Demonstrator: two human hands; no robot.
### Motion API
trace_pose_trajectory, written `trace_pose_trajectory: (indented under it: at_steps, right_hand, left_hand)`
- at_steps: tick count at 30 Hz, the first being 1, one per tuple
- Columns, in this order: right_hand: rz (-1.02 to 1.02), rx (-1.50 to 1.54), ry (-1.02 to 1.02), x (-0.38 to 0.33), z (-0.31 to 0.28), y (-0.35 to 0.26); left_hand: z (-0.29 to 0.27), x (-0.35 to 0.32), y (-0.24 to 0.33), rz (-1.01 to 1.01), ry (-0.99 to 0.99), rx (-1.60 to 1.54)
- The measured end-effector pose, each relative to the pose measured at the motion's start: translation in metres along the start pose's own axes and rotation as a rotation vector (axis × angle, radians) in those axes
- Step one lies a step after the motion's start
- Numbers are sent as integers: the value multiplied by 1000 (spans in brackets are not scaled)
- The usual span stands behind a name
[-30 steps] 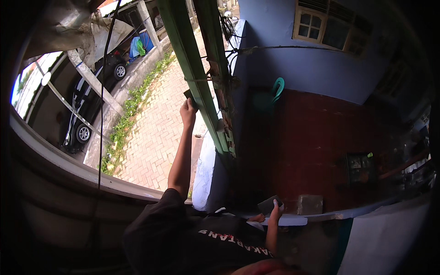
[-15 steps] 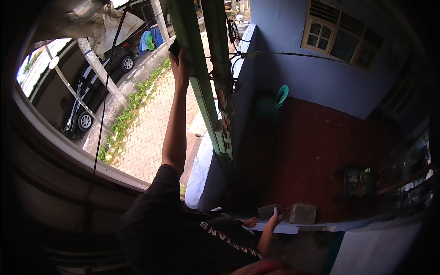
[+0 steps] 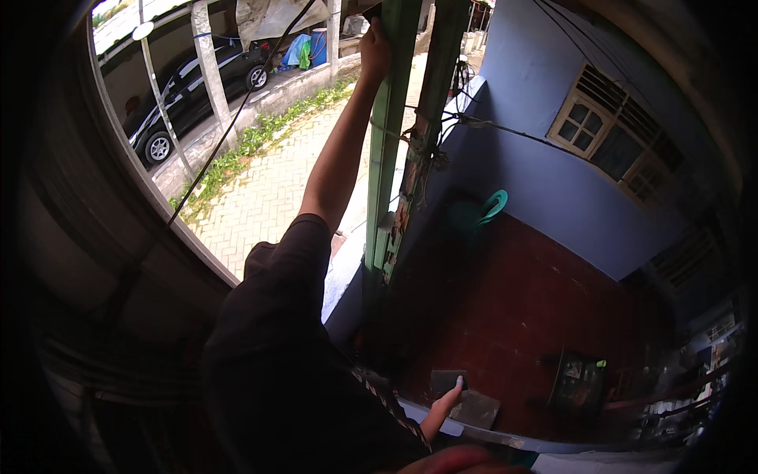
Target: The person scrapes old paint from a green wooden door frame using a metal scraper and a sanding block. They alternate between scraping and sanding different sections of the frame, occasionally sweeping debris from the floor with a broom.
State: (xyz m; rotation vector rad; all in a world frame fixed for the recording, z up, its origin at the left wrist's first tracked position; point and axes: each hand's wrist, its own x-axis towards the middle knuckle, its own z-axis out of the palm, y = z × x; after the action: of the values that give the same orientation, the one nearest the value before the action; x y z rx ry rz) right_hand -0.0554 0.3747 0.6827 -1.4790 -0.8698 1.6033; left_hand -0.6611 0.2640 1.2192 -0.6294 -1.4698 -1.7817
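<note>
My left arm stretches up along a green wooden beam (image 3: pixel 395 103). Near the top of the view, my left hand (image 3: pixel 375 54) is closed around a small dark pad (image 3: pixel 373 12), held against the beam's left edge; its exact kind is unclear. Low in the view, my right hand (image 3: pixel 448 396) grips a dark, flat rectangular piece (image 3: pixel 445 381), with the thumb on top of it. Whether that piece is a sheet or a block I cannot tell.
Wires (image 3: pixel 462 118) are tied around a second, worn post beside the beam. A grey slab (image 3: pixel 476 411) lies near my right hand, on a low wall. A green chair (image 3: pixel 493 207) stands on the red floor (image 3: pixel 505 316). Outside, a black car (image 3: pixel 197 87) is parked past the paving.
My left hand has moved higher along the green beam with the dark pad. My right hand still holds the flat piece. The whole view has tilted and shifted.
</note>
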Motion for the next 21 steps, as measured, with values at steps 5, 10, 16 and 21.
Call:
trace_pose_trajectory:
  at_steps: [5,10,16,21]
  right_hand:
    - [77,47,35,-1,-9,7]
    - [6,-64,103,-14,-11,12]
    - [-54,-102,32,63,-39,104]
    - [-157,-186,136,54,-26,77]
  left_hand:
    - [-49,-57,-82,-187,-130,-16]
    - [-68,-137,-127,-315,-197,-192]
    - [-13,-23,-52,-197,-31,-93]
    - [21,73,3,47,-47,39]
